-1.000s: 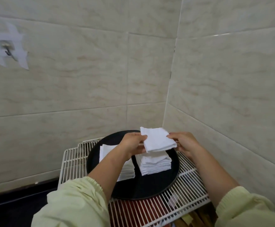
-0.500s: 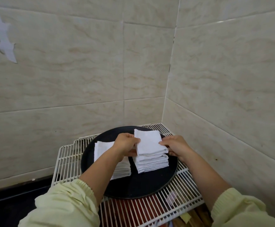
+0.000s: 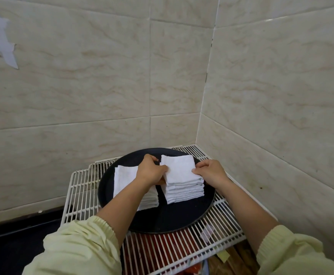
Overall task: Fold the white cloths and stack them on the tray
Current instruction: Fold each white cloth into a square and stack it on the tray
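Fingers of my left hand curl over the left edge of the top cloth, and my right hand pinches its right edge, so both hands hold it. The cloth is folded into a square and lies on the right stack of white folded cloths. That stack sits inside the round black tray, toward its right side. A second, left stack sits in the same tray just beside it, partly hidden under my left forearm. The tray rests on a white wire rack pushed into the corner of the tiled wall.
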